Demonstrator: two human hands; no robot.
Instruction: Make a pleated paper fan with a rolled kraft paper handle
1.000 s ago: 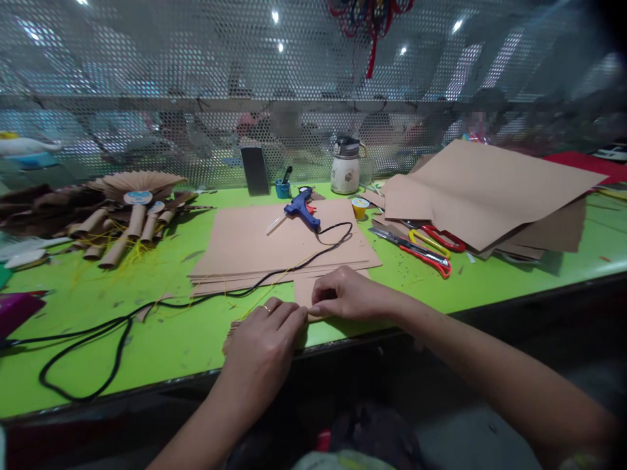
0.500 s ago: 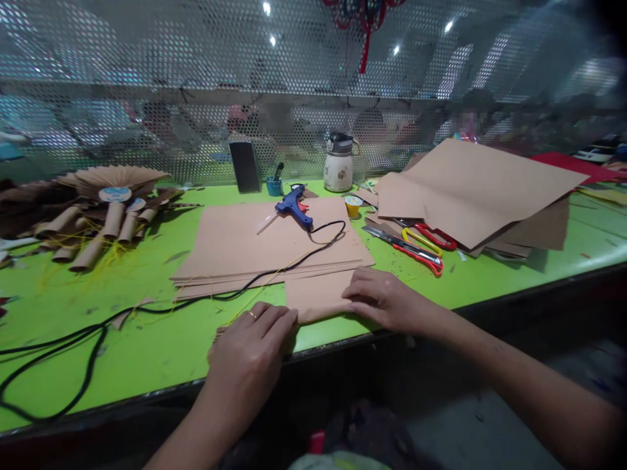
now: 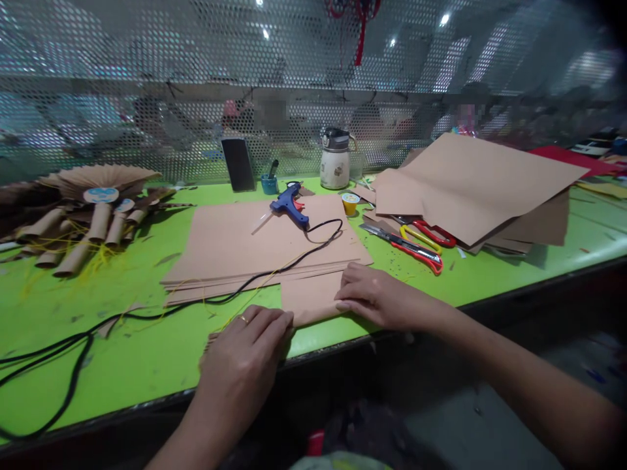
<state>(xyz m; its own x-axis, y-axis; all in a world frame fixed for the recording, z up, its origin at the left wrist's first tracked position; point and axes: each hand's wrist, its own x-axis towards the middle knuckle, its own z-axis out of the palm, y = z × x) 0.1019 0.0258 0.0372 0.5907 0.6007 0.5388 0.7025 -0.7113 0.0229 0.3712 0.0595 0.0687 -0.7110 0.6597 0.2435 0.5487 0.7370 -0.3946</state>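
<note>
A piece of brown kraft paper lies near the table's front edge, its near edge folded or rolled over. My left hand is closed on its left end, fingers bent together; pleated layers peek out at the far left of that hand. On the right, my right hand pinches the near edge between thumb and curled fingers. Just behind lies a stack of brown paper sheets, topped by a blue hot glue gun whose black cord runs left. What is under my left palm is hidden.
A utility knife and scissors lie right of the stack, before more brown paper. Behind are a phone, a blue pot, a bottle and a yellow cup. Finished paper fans lie left.
The view has shifted slightly, so the table things sit a little further left. Both hands keep their hold on the paper, with hardly any movement along it.
</note>
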